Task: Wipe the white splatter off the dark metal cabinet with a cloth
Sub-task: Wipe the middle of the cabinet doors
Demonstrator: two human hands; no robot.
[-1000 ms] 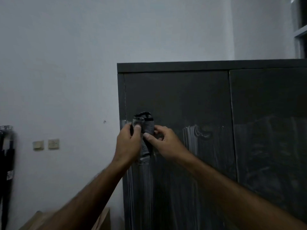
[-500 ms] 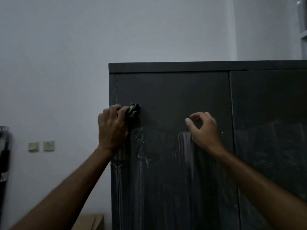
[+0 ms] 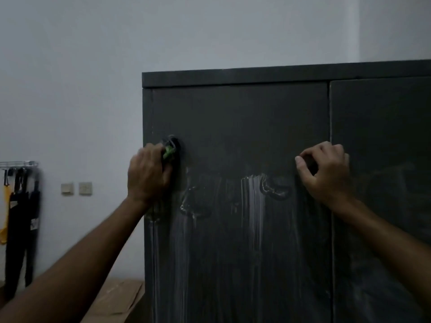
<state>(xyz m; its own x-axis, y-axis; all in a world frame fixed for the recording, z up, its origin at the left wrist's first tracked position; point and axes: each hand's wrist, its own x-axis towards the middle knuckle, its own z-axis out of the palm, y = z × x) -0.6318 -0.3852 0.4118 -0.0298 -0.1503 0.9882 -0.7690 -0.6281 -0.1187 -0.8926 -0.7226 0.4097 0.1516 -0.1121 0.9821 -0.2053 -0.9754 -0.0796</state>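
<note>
My left hand [image 3: 149, 176] grips one dark cloth [image 3: 172, 149] with a green patch, bunched against the upper left of the cabinet [image 3: 245, 127]; its long axis is hard to tell. My right hand [image 3: 326, 173] is curled, holding nothing, knuckles at the door. White splatter [image 3: 253, 206] runs down in vertical streaks between them. Behind, two wall switches [image 3: 76, 189] on the wall.

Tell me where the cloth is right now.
In the head view, the cloth is bunched in the left hand, pressed against the cabinet's left door near its left edge, above the white streaks.
</note>
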